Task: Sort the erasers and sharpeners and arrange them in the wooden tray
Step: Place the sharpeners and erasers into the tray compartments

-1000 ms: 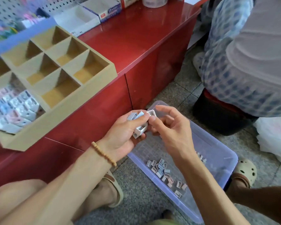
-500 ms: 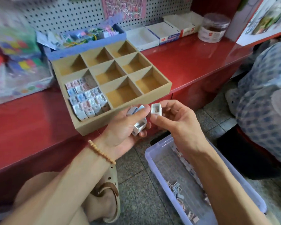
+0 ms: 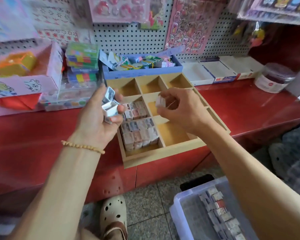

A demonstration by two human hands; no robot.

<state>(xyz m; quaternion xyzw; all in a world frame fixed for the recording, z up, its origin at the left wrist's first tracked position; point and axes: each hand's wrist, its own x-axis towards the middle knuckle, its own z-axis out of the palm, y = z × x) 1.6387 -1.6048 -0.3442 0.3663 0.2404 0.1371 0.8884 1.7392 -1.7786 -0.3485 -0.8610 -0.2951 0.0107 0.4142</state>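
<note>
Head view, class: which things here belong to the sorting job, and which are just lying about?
Job:
wooden tray
small boxes in tray
boxes in left hand
box in right hand
clear bin

Lying about:
blue tray
round jar
sticker sheets

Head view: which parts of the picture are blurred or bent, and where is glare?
Head view: the hanging packets at the top corners and the pink box smear with blur; the wooden tray, left hand and right hand are sharper; the red counter's edge bows from the wide lens; soft glare lies on its top.
</note>
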